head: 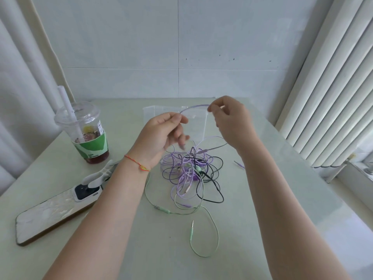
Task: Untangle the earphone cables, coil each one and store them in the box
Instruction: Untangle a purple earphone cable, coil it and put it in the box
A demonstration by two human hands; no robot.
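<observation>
A tangle of earphone cables lies on the table: purple, black and pale green strands knotted together. A purple cable arcs up from the heap, stretched between both hands above it. My left hand pinches one end of that arc with thumb and forefinger. My right hand pinches the other end, slightly higher and farther back. A green cable with its plug trails toward the near edge. The clear plastic box stands behind the hands, partly hidden by them.
An iced drink cup with a straw stands at the left. A phone lies face down at the near left, with a white clip beside it. A loose purple plug lies right of the heap. Window blinds line the right side.
</observation>
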